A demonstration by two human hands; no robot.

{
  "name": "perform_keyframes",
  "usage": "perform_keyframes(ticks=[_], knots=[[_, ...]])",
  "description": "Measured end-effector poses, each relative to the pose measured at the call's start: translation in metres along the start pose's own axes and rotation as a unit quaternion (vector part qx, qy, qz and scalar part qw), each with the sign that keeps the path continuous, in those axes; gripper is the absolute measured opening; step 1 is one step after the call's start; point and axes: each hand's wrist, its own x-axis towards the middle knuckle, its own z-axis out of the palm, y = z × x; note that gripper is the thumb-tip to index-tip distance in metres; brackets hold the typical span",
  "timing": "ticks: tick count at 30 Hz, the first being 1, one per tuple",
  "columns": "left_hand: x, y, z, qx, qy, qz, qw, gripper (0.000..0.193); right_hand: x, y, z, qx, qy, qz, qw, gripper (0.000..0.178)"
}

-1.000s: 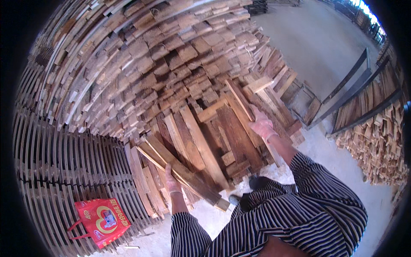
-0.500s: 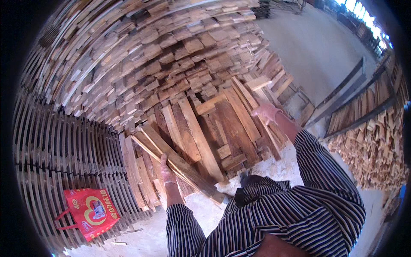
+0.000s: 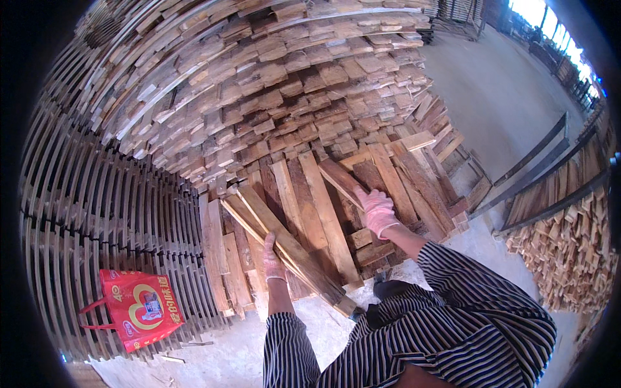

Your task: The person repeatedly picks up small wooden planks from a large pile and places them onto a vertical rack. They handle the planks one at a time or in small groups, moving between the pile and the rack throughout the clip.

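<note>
My left hand (image 3: 273, 260), in a pale pink glove, is closed round the edge of a few long wooden planks (image 3: 294, 258) that lie slantwise together. In front of me, my right hand (image 3: 377, 210), gloved alike, grips a darker brown plank (image 3: 339, 180) near its lower end. That plank points away to the far left, above a low pile of boards (image 3: 317, 210). Most boards in the pile run away from me, side by side, with gaps between some. The fingers under each grip are partly hidden.
Behind the pile rises a tall stack of sawn boards (image 3: 291, 84). A slatted wooden stack (image 3: 149, 226) stands on the left, with a red bag (image 3: 145, 310) against it. More wood pieces (image 3: 569, 236) are heaped at the right, beside dark metal rails (image 3: 537, 155).
My right hand has moved left and nearer from the pile's right side, and now holds a brown plank. My left hand keeps its planks. The whole view has shifted slightly.
</note>
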Motion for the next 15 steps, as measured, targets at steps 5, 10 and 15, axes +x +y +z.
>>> perform_keyframes(ticks=[5, 10, 15], knots=[[0.005, 0.001, -0.003, -0.006, -0.035, 0.011, 0.999, 0.053, 0.018, -0.020, -0.005, 0.142, 0.000, 0.083, 0.986, 0.074], [0.012, 0.000, -0.008, 0.016, 0.015, 0.025, 0.999, 0.050, 0.042, -0.065, 0.036, 0.308, 0.041, 0.027, 0.950, 0.052], [0.017, -0.003, -0.017, -0.002, -0.001, -0.010, 1.000, 0.049, 0.055, -0.042, 0.060, 0.387, 0.033, 0.055, 0.920, 0.050]])
